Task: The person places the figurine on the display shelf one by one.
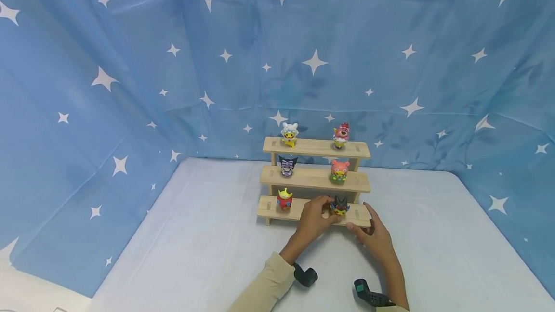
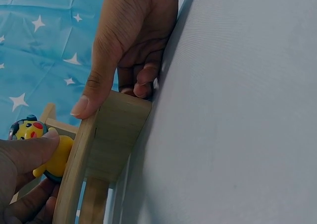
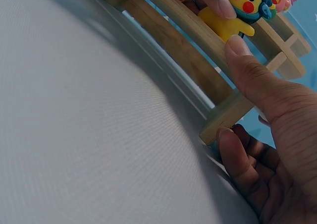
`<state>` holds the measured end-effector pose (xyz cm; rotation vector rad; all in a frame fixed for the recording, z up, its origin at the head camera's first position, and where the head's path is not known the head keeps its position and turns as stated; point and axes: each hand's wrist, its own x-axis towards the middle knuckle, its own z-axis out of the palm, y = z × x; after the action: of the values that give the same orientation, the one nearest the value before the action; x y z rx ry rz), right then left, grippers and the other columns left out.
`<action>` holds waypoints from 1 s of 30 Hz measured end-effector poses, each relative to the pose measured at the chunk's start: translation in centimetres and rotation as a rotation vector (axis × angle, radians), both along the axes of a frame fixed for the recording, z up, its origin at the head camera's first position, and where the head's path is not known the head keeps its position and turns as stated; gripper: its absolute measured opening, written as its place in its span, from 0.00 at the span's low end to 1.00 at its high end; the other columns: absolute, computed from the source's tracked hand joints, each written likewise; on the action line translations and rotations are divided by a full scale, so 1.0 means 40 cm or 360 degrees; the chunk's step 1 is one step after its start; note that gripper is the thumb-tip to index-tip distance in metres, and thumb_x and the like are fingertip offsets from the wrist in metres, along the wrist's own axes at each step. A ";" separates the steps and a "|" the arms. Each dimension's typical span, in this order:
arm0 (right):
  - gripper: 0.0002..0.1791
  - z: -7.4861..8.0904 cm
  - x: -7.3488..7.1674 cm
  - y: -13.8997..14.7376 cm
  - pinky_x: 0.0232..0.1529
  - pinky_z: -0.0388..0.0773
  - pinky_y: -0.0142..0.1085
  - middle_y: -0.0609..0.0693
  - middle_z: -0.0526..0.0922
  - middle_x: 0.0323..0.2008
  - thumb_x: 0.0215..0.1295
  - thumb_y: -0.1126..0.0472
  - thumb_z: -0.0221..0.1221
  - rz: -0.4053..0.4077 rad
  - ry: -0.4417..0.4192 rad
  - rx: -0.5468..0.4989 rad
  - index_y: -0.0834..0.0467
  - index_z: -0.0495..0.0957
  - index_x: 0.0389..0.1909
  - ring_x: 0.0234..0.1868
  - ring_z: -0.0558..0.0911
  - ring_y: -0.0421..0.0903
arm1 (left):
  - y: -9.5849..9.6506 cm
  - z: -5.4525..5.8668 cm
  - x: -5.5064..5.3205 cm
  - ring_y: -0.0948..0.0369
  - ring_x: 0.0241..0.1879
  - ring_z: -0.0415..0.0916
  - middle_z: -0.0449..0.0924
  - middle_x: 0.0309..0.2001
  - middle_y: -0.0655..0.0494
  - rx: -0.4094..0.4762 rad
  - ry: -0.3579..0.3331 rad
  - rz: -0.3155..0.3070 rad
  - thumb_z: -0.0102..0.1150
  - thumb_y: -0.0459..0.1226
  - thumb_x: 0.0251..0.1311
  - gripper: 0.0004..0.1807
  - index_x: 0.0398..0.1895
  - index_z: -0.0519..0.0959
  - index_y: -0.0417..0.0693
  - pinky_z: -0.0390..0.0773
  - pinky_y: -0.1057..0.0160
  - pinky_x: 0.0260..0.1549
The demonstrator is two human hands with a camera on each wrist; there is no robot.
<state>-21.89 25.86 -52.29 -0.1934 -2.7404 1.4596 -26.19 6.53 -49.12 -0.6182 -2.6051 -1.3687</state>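
Note:
A three-tier wooden display shelf stands on the white table. On the right of its lowest tier is a small figurine with a dark eared hood and a yellow body. My left hand pinches this figurine between thumb and fingers; the left wrist view shows the thumb across its yellow body. At the shelf's right end, my right hand grips the lowest tier, thumb on the front edge and fingers around the end. In the right wrist view the right thumb lies close beside the figurine.
A red figurine stands at the lowest tier's left. The middle tier bears a purple and a pink-hooded figurine; the top bears a white-hooded and a pink one. Behind hangs a blue star-patterned curtain.

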 end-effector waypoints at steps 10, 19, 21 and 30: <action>0.51 0.002 0.006 -0.004 0.26 0.75 0.32 0.55 0.83 0.38 0.62 0.43 0.64 0.0006 0.0007 -0.0009 0.51 0.45 0.78 0.27 0.78 0.40 | -0.001 0.004 0.006 0.67 0.43 0.78 0.84 0.46 0.57 -0.0028 -0.0003 0.0017 0.73 0.40 0.53 0.21 0.50 0.81 0.47 0.77 0.71 0.44; 0.51 0.001 0.007 -0.008 0.26 0.75 0.32 0.56 0.82 0.38 0.62 0.43 0.64 0.0010 0.0000 -0.0002 0.52 0.46 0.78 0.26 0.77 0.40 | -0.014 0.008 0.012 0.65 0.47 0.79 0.83 0.50 0.55 0.0034 -0.0059 -0.0030 0.72 0.40 0.53 0.23 0.53 0.79 0.48 0.77 0.72 0.45; 0.51 0.000 0.007 -0.008 0.26 0.75 0.32 0.55 0.82 0.37 0.62 0.43 0.64 0.0013 0.0004 -0.0001 0.52 0.46 0.78 0.26 0.77 0.40 | -0.018 0.008 0.013 0.65 0.48 0.79 0.83 0.49 0.55 0.0063 -0.0065 -0.0049 0.72 0.40 0.54 0.23 0.54 0.78 0.47 0.77 0.72 0.46; 0.51 0.004 0.003 -0.004 0.27 0.76 0.32 0.57 0.80 0.41 0.63 0.42 0.63 0.0000 0.0010 0.0019 0.51 0.45 0.78 0.27 0.78 0.40 | -0.034 0.009 0.025 0.61 0.49 0.80 0.83 0.49 0.53 0.0124 -0.0020 -0.0079 0.68 0.40 0.58 0.21 0.53 0.78 0.44 0.78 0.70 0.49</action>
<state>-21.77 25.70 -52.14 -0.1884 -2.7434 1.4409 -25.19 5.19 -48.77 -0.6695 -2.5481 -1.4858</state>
